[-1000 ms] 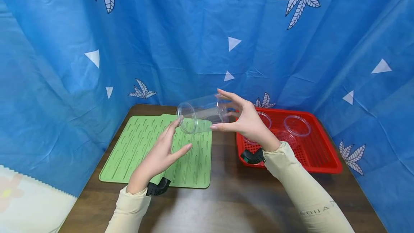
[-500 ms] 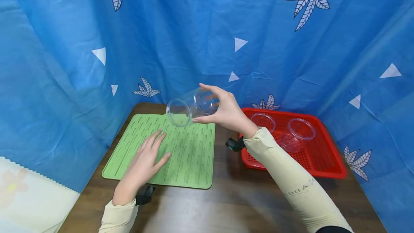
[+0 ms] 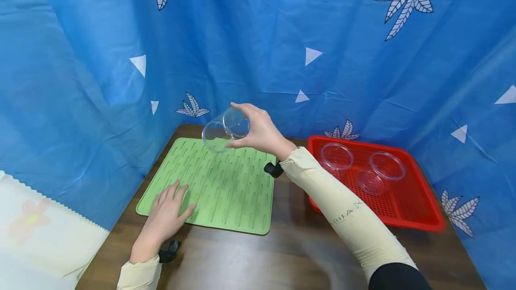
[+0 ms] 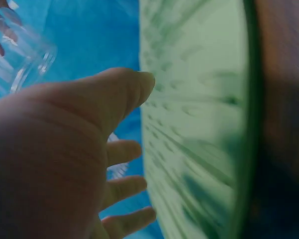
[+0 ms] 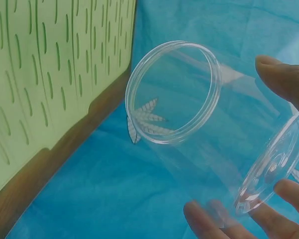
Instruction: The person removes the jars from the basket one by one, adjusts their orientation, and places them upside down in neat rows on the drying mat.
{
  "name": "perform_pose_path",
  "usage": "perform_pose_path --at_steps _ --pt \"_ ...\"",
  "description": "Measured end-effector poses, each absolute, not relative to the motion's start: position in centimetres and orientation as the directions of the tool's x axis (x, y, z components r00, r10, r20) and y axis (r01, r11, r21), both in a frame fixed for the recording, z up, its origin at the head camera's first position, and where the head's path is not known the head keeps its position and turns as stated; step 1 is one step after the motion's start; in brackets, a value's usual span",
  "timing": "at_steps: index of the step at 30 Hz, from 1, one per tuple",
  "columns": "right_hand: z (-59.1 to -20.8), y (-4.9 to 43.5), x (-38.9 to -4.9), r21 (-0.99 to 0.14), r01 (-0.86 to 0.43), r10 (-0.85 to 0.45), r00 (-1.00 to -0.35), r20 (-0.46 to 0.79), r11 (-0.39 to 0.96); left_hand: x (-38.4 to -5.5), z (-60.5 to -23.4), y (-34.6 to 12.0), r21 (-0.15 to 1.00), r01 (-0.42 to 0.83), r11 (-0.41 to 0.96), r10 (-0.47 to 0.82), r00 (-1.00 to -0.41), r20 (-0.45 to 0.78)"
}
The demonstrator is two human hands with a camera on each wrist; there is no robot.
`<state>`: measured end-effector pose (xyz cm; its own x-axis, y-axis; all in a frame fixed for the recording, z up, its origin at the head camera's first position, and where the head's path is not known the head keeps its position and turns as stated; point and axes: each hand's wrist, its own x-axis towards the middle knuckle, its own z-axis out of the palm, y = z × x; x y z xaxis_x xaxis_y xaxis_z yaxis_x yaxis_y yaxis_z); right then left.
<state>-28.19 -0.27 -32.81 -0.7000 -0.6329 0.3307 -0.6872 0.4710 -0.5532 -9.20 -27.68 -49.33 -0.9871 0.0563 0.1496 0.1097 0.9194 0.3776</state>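
A clear plastic jar [image 3: 217, 134] is tilted in the air above the far part of a green ribbed mat [image 3: 225, 191]. My right hand [image 3: 262, 132] grips it near its base, thumb on one side and fingers on the other. In the right wrist view the jar [image 5: 189, 154] shows a round threaded mouth, uncovered, facing away from the palm. My left hand [image 3: 163, 220] is over the mat's front left corner, fingers spread and holding nothing. Whether it touches the mat is hard to tell; the left wrist view shows the thumb and fingertips close to the surface.
At the right stands a red perforated plastic basket [image 3: 419, 211] with clear round-rimmed containers in it, a left one [image 3: 337, 167] and a right one [image 3: 372, 182]. Brown wooden table [image 3: 242, 258] lies under everything. A blue patterned curtain [image 3: 258, 35] hangs behind.
My right hand has carried the jar leftward from near the basket to over the mat. My left hand has withdrawn from the jar's mouth toward the mat's front left.
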Motion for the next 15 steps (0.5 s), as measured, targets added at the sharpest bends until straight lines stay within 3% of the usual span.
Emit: perform_pose_path --at_steps 6,15 --pt "-33.2 -3.0 -29.0 -0.543 -0.666 -0.639 -0.717 0.277 0.512 -8.8 -50.9 -28.9 0.404 -0.005 0.915 -0.023 -0.999 0.041" --pt "-34.6 -8.4 -30.2 -0.481 -0.662 -0.668 -0.719 0.191 0.575 -8.3 -52.0 -29.8 0.435 -0.063 0.898 -0.05 -0.998 -0.041"
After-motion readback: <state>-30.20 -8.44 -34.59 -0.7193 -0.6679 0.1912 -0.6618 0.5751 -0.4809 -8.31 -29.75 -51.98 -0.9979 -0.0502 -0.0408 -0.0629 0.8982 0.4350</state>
